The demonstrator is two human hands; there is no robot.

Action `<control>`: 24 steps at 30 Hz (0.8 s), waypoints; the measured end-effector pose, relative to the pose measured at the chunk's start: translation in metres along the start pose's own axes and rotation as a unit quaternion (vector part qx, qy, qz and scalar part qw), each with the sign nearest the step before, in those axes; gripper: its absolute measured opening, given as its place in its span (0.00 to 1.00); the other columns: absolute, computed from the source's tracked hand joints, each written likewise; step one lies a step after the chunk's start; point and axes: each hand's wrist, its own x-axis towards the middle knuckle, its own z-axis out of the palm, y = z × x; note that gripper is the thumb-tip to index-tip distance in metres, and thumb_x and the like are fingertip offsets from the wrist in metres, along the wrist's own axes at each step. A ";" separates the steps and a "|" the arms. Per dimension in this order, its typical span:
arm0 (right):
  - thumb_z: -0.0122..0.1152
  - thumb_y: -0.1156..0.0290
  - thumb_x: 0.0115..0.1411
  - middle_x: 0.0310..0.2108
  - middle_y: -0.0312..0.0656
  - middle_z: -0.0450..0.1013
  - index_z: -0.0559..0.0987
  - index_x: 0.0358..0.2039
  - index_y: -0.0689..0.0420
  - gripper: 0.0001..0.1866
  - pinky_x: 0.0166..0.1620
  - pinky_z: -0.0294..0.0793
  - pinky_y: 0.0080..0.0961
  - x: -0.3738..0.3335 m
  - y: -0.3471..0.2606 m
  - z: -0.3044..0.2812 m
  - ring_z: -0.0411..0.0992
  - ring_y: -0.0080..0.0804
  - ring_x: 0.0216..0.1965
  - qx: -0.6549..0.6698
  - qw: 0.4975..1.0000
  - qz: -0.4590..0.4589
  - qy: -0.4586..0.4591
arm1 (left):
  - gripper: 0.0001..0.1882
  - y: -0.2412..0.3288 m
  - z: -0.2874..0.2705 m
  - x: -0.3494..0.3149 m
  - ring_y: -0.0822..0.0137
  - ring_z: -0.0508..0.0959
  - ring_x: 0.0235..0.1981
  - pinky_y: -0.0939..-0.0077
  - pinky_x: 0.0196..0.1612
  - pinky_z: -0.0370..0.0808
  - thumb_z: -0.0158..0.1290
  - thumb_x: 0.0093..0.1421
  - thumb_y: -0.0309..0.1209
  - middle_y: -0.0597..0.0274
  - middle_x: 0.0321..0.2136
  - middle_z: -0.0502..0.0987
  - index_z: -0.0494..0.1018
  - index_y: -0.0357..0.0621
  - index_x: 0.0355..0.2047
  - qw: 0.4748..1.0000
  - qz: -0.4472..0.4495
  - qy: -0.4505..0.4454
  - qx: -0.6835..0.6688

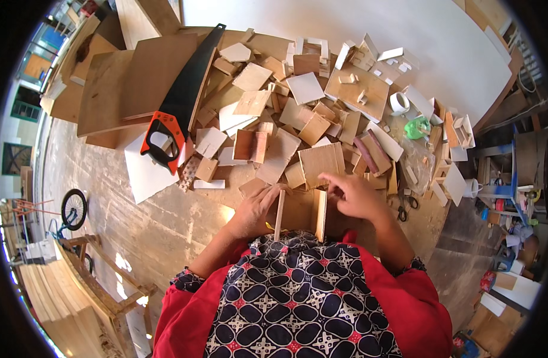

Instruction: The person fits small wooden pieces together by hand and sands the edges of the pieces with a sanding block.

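Sprawling beyond both hands: heap of wood offcuts [280, 158]. Black-bladed saw [187, 89] rests to its left. Right hand [358, 196] half-open near the right panel [320, 215], nothing visibly held; contact unclear. Left hand [251, 210] loosely bent, fingers at the far end of the left panel [279, 215]; firmness of grip cannot be told. Brown board [299, 209] between the panels, close to the torso. Judged risk: a nudge, or an offcut catching, tips the right panel if unfixed.
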 end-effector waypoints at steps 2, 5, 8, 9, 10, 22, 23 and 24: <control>0.61 0.72 0.51 0.35 0.46 0.75 0.75 0.48 0.56 0.22 0.43 0.73 0.35 0.005 0.002 -0.005 0.74 0.46 0.41 0.017 0.996 0.009 0.084 | 0.50 0.001 0.003 -0.002 0.47 0.69 0.54 0.61 0.58 0.66 0.70 0.34 0.36 0.49 0.52 0.69 0.59 0.41 0.58 1.000 -0.002 0.013 0.005; 0.61 0.72 0.52 0.37 0.46 0.74 0.75 0.46 0.57 0.19 0.43 0.73 0.36 0.031 0.008 -0.015 0.73 0.47 0.40 -0.063 0.971 -0.059 0.222 | 0.51 0.001 -0.005 -0.001 0.47 0.70 0.54 0.61 0.58 0.67 0.70 0.33 0.35 0.48 0.52 0.69 0.59 0.40 0.58 1.000 0.014 0.022 -0.009; 0.62 0.70 0.52 0.47 0.47 0.72 0.73 0.50 0.57 0.23 0.48 0.72 0.37 0.053 0.009 -0.021 0.71 0.48 0.48 -0.043 0.951 -0.058 0.299 | 0.52 -0.001 -0.002 0.001 0.46 0.70 0.54 0.61 0.57 0.67 0.70 0.33 0.35 0.48 0.52 0.69 0.58 0.41 0.59 1.000 0.025 0.018 -0.004; 0.62 0.70 0.52 0.49 0.47 0.71 0.73 0.50 0.57 0.23 0.49 0.72 0.36 0.061 0.006 -0.024 0.71 0.48 0.49 -0.048 0.945 -0.057 0.319 | 0.52 -0.002 -0.001 0.001 0.46 0.70 0.54 0.61 0.57 0.67 0.70 0.33 0.35 0.47 0.52 0.69 0.58 0.41 0.59 1.000 0.020 0.019 0.000; 0.63 0.70 0.52 0.50 0.47 0.70 0.72 0.51 0.57 0.24 0.50 0.72 0.36 0.070 0.005 -0.026 0.71 0.48 0.49 -0.083 0.937 -0.063 0.332 | 0.52 -0.003 0.002 0.000 0.46 0.70 0.53 0.61 0.57 0.67 0.70 0.33 0.35 0.47 0.52 0.69 0.58 0.41 0.59 1.000 0.014 0.020 0.004; 0.64 0.77 0.50 0.36 0.45 0.76 0.77 0.39 0.59 0.13 0.45 0.73 0.35 0.120 0.017 -0.048 0.75 0.43 0.39 -0.131 0.925 -0.043 0.355 | 0.52 0.000 0.000 0.001 0.45 0.70 0.52 0.59 0.56 0.68 0.70 0.33 0.36 0.48 0.51 0.70 0.58 0.42 0.60 0.999 0.028 0.040 -0.022; 0.64 0.76 0.50 0.37 0.45 0.76 0.77 0.39 0.59 0.13 0.45 0.73 0.36 0.120 0.016 -0.046 0.74 0.43 0.39 -0.159 0.913 -0.067 0.370 | 0.52 0.000 0.000 0.001 0.45 0.71 0.52 0.59 0.56 0.68 0.70 0.33 0.36 0.48 0.51 0.70 0.58 0.42 0.60 0.999 0.027 0.039 -0.023; 0.64 0.75 0.51 0.38 0.46 0.75 0.77 0.39 0.59 0.13 0.45 0.73 0.36 0.120 0.003 -0.043 0.74 0.44 0.39 -0.185 0.900 -0.094 0.384 | 0.52 0.000 0.000 0.000 0.45 0.71 0.52 0.59 0.56 0.68 0.70 0.33 0.36 0.48 0.51 0.70 0.58 0.42 0.60 0.999 0.021 0.034 -0.025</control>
